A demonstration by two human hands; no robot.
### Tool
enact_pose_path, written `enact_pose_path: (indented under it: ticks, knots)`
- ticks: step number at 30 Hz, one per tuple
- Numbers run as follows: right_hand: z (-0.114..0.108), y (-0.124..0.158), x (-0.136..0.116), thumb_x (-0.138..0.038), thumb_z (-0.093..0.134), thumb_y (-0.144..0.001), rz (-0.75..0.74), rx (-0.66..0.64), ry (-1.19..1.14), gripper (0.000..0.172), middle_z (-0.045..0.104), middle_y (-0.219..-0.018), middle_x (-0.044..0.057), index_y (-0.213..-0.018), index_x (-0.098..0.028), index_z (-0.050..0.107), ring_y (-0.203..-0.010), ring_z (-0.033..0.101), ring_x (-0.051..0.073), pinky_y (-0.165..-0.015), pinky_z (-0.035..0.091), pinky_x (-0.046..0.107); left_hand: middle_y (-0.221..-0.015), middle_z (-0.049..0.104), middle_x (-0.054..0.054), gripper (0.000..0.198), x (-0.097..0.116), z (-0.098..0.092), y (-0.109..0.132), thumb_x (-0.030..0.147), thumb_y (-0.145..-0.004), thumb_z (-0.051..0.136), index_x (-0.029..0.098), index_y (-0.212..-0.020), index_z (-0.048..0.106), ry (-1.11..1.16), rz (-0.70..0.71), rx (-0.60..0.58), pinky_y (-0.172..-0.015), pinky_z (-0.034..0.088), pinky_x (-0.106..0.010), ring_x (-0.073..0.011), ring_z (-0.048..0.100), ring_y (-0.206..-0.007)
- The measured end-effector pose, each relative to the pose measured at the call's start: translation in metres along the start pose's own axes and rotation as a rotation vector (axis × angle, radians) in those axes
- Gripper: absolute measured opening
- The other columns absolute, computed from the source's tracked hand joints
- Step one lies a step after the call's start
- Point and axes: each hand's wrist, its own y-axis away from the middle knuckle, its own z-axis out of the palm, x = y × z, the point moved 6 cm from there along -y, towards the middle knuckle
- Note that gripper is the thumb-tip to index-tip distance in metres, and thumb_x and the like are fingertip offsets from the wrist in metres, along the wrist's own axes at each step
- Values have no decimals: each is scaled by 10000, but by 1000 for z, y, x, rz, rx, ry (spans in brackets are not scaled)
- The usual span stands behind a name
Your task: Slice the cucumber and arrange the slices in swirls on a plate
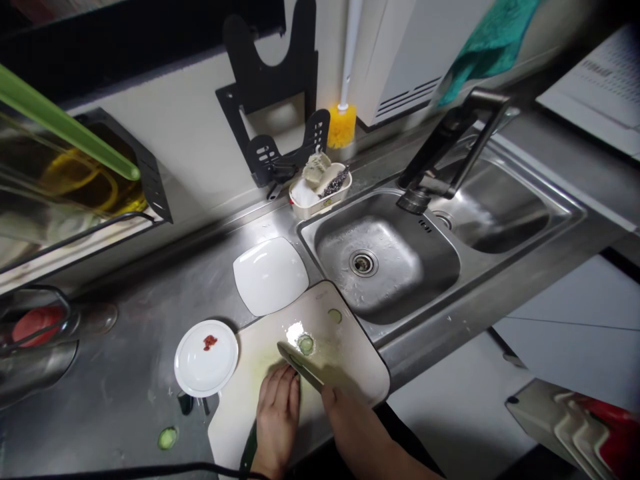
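My right hand (343,410) is closed round the handle of a knife (303,367), whose blade slants up and left over a pale cutting board (360,367). Fingers curled, my left hand (277,410) presses a cucumber (249,445) onto the board beside the blade. Most of the cucumber is hidden under that hand; dark green skin shows near the wrist. One cucumber slice (305,344) lies just past the blade, and another thin slice (335,316) rests near the board's far right corner.
A round white plate (193,363) with red bits and a square white plate (270,277) stand beyond the board. A cucumber end (167,438) lies on the steel counter at left. The sink (385,247) with its black faucet (440,153) is at right, a sponge holder (320,200) behind.
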Motion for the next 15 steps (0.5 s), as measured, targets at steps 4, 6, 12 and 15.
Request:
enact_pose_path:
  ticks: [4,6,12,15]
  knots:
    - [0,-6,-2,10,338,-829,-2,64,-17,410,672,-1037,141,-1113,-113,607,-939,631,234,-843,459,317,-1068,675,-89,227,-3,3,3,192,-905,464,159,-1088,594,10,-9,-2,-971,475,-419,-210,606,-1057]
    - [2,-6,0,1,338,-833,-2,69,-42,396,678,-1021,133,-1085,-120,618,-932,633,231,-839,459,313,-1072,674,-87,226,-4,3,3,192,-904,468,162,-1088,595,15,-13,-6,-974,473,-420,-209,605,-1057]
    - [3,4,13,4,341,-798,-23,110,-89,454,671,-1064,132,-1149,-122,599,-956,628,226,-841,457,315,-1085,672,-81,249,-2,-1,1,195,-906,468,181,-1125,587,35,-22,18,-964,483,-413,-200,609,-1050]
    - [5,17,20,30,325,-770,11,69,-125,494,687,-1015,114,-1133,-144,612,-870,655,206,-747,474,272,-1074,675,-83,229,-1,-2,0,197,-902,479,174,-1097,596,36,-24,25,-961,485,-412,-199,616,-1037]
